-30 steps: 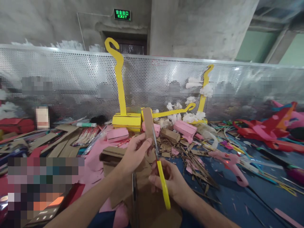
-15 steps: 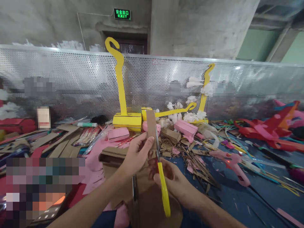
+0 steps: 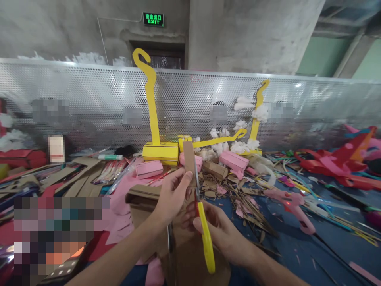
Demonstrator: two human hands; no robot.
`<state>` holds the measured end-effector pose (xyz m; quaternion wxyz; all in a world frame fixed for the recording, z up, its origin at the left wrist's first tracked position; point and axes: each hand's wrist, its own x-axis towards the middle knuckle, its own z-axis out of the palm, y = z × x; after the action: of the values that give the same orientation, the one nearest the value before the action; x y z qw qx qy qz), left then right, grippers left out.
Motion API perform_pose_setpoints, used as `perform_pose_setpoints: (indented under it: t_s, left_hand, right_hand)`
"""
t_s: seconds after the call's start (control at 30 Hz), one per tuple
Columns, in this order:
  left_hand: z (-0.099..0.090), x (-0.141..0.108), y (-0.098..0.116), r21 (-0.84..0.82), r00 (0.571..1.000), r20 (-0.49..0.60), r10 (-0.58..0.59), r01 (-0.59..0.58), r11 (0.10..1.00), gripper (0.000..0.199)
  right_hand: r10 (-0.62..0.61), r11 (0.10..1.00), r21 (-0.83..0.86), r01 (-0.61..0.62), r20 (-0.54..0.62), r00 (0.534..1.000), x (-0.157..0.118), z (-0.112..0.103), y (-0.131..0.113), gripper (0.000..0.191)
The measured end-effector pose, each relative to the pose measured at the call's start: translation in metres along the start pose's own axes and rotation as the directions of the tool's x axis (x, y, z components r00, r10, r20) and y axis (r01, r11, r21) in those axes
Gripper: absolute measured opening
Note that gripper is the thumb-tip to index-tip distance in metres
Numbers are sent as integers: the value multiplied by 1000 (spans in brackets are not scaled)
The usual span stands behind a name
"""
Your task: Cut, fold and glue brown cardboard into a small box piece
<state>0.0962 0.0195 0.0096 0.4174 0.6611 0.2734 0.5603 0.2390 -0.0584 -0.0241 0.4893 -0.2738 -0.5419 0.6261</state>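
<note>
Between its thumb and fingers, my left hand (image 3: 174, 194) pinches a narrow strip of brown cardboard (image 3: 188, 155), held upright. My right hand (image 3: 216, 224) grips a pair of scissors (image 3: 207, 238) with yellow handles. Their blades point up along the strip's right edge; whether they are biting into it I cannot tell. Below both hands lies a larger brown cardboard piece (image 3: 196, 254). Behind the strip, a pink block (image 3: 190, 161) is partly covered by it.
Yellow paper hooks on yellow bases (image 3: 160, 153) stand before a perforated metal panel (image 3: 190, 99). Cardboard scraps (image 3: 250, 206) and a pink glue gun (image 3: 293, 204) with a cord lie at right. Markers and cardboard strips (image 3: 80, 174) crowd the left, beside pink paper (image 3: 119, 214).
The right hand and scissors have shifted slightly against the strip. The left hand keeps the same hold. The whole view has moved a little.
</note>
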Motion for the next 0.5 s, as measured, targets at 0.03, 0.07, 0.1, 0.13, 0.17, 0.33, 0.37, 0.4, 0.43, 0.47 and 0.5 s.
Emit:
perform_pose_setpoints:
  t_s: [0.03,0.07,0.1,0.13,0.17,0.33,0.37,0.4,0.43,0.47,0.5]
  left_hand:
    - [0,0,-1,0,1000,-2,2,-2,1000,40]
    - [0,0,-1,1,1000,-3,2,-2,1000,40]
    - [0,0,-2,1,1000,-5,1,-1,1000,40]
    - [0,0,-3,-2,1000,-6,-2,2,1000,39]
    - [0,1,-4,-9,1000,-5,-7,7,1000,39]
    - [-5,6,-4,-29,998,37,-42,43,999,39]
    - [-7,8,-3,-15,999,34,-35,35,999,39]
    - [-9,9,-3,3,1000,26,-18,18,1000,39]
    - [-11,10,-2,24,1000,20,3,-4,1000,39]
    - [-12,11,-1,44,1000,21,22,-23,999,40]
    - [-13,11,-1,58,999,25,35,-37,998,40]
  right_hand:
    - [-2,1000,0,2,1,1000,0,1,-1,33]
    - [-7,1000,-2,7,5,1000,-1,2,0,33]
    - [-13,1000,-4,13,7,1000,-1,3,0,33]
    - [-16,1000,-6,16,7,1000,-1,3,1,33]
    - [-18,1000,-10,18,0,1000,0,2,3,34]
    - [-17,998,-57,14,-63,998,3,2,6,42]
    - [-12,997,-75,7,-67,998,4,2,5,44]
    - [-6,996,-93,-1,-73,997,5,3,4,46]
    - [2,994,-108,-11,-84,997,5,4,3,48]
    - [9,993,-113,-20,-102,995,5,5,2,51]
    - [21,993,-111,-35,-124,992,4,5,2,54]
